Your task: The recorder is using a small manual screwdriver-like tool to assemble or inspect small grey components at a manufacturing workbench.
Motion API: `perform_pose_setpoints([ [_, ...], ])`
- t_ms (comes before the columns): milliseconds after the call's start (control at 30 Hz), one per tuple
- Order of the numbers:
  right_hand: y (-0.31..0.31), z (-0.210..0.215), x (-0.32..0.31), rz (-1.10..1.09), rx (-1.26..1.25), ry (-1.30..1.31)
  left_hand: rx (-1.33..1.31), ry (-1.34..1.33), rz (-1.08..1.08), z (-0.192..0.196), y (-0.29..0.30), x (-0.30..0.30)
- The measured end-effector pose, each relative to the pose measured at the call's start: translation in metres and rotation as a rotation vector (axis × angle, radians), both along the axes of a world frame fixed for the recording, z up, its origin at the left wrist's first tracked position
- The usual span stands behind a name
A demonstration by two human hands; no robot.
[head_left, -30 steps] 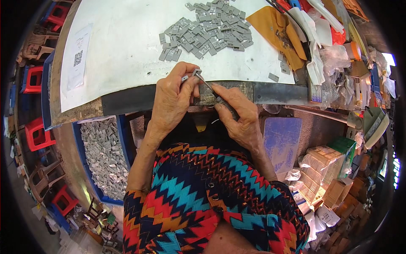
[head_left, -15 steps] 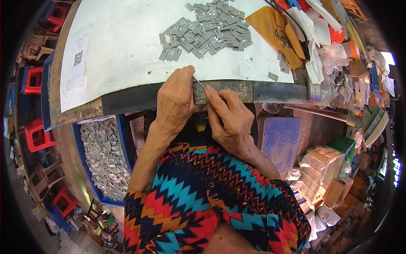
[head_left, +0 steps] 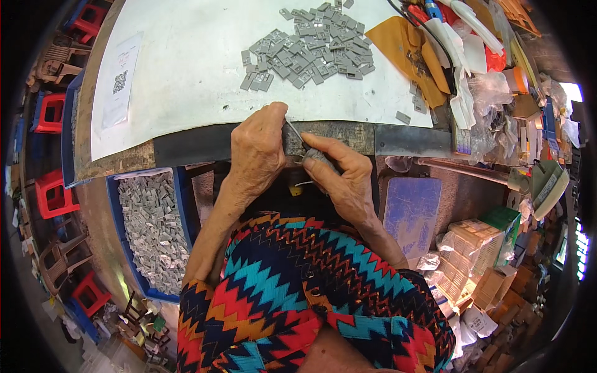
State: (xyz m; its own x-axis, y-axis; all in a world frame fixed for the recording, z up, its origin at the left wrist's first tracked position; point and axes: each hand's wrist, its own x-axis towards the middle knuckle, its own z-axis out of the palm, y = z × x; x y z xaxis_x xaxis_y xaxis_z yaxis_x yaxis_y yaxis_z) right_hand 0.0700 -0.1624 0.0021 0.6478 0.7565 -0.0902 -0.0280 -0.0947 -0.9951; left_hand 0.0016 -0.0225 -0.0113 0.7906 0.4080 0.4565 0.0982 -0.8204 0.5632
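Observation:
My left hand [head_left: 258, 143] is closed in a pinch at the front edge of the worktable [head_left: 193, 144]. What it holds is hidden behind its fingers. My right hand [head_left: 345, 177] grips a thin metal hand tool [head_left: 319, 156] by its grey, wrapped-looking handle. The tool's narrow shaft slants up and left, its end by my left fingertips. Beyond both hands, a heap of small grey rectangular pieces [head_left: 311, 50] with cut-outs lies on a white sheet [head_left: 180, 74].
A blue tray [head_left: 113, 214] filled with similar grey pieces stands at lower left. Right of the heap lie a brown-yellow pouch [head_left: 388, 43], a few loose pieces and crumpled plastic bags [head_left: 491, 93]. A worn blue board [head_left: 413, 208] and a pale plastic basket [head_left: 466, 255] sit lower right.
My right hand has turned and shifted slightly down, so the tool's grey handle now shows. My left hand stays nearly where it was. The whole view has shifted a little.

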Motion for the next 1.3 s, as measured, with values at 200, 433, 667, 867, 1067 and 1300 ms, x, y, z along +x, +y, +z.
perform_pose_setpoints([
  [200,0.003,-0.003,-0.004,0.232,-0.019,-0.332,-0.151,0.117,0.085,0.002,0.012,-0.051],
  [433,-0.010,-0.015,0.003,0.301,0.015,-0.230,-0.037,0.364,0.587,-0.022,0.052,-0.204],
  [667,-0.015,-0.012,0.008,0.298,-0.042,-0.105,0.172,0.604,0.761,-0.046,0.042,-0.299],
  [867,-0.015,-0.006,0.010,0.316,-0.129,-0.097,0.279,0.574,0.889,-0.019,0.048,-0.254],
  [1067,-0.015,-0.007,0.013,0.240,-0.045,-0.164,0.042,0.058,0.374,0.023,0.053,-0.072],
  [1300,-0.018,0.001,0.015,0.243,0.000,-0.218,0.022,0.231,0.278,-0.015,0.072,0.018],
])
